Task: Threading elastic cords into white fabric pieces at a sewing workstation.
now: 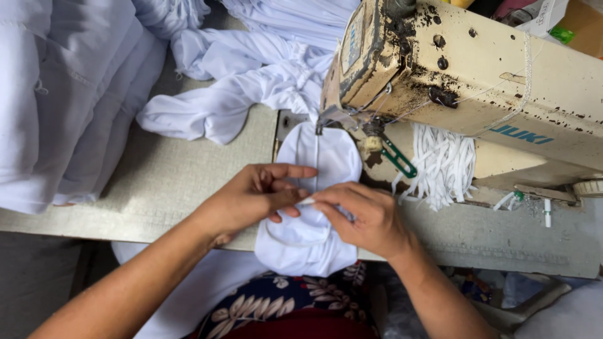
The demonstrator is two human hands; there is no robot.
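White fabric piece (314,188), small and rounded with a seam down the middle, lies on the sewing table (169,182), its far end tucked under the needle area of the machine and its near end hanging over the table's front edge toward the lap. Both hands are on it: left hand (260,194) lies flat-ish on the cloth with fingers stretched across it, thumb and forefinger closed on a little fold at the centre seam, and right hand (367,216) pinches that same fold from the other side, fingertips almost touching the left ones. So both are closed narrow on the cloth, not spread wide

Right behind it sits the old cream sewing machine (465,75), pretty grimy with dark oil stains. Green-handled thread snips (397,157) lie by its base, next to a bundle of white elastic strips (443,163). Off to the left and back of the table there's a big heap of white garments (81,94)
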